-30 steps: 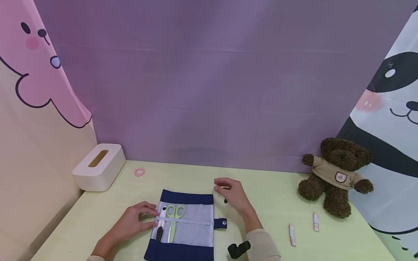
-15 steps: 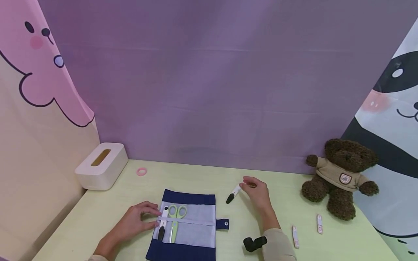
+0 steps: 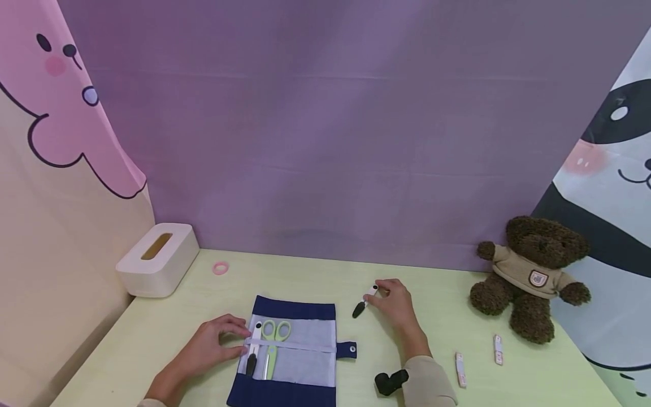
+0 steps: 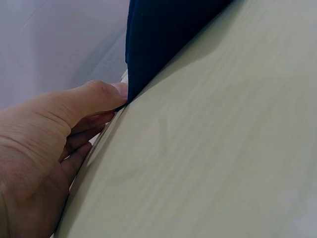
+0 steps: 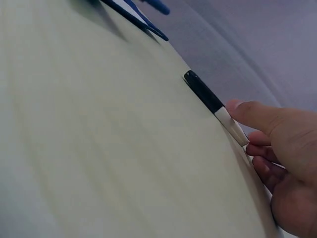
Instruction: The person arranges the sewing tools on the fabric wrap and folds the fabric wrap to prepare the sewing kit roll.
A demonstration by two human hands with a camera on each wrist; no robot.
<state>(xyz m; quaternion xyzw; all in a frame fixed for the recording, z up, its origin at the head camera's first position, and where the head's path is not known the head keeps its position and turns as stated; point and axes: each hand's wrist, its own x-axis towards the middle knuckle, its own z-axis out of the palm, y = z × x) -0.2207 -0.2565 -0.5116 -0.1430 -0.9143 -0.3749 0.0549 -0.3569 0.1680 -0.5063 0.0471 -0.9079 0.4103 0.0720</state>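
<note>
Right of the navy-and-grey fabric roll [image 3: 305, 367], the right hand [image 3: 395, 303] pinches a slim black-and-white tool [image 3: 360, 308]; the left hand [image 3: 212, 343], loosely spread, touches the roll's edge. Looks like pickup, next wanting a steady lift.

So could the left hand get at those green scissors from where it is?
Probably yes: the left hand touches the left edge of the pouch, close to the scissors. Only a black-and-white tool lies between, though the strap across both might catch.

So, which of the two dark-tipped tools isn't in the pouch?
The tool the right hand holds by its white end; its twin lies in the pouch, beside the scissors.
</note>
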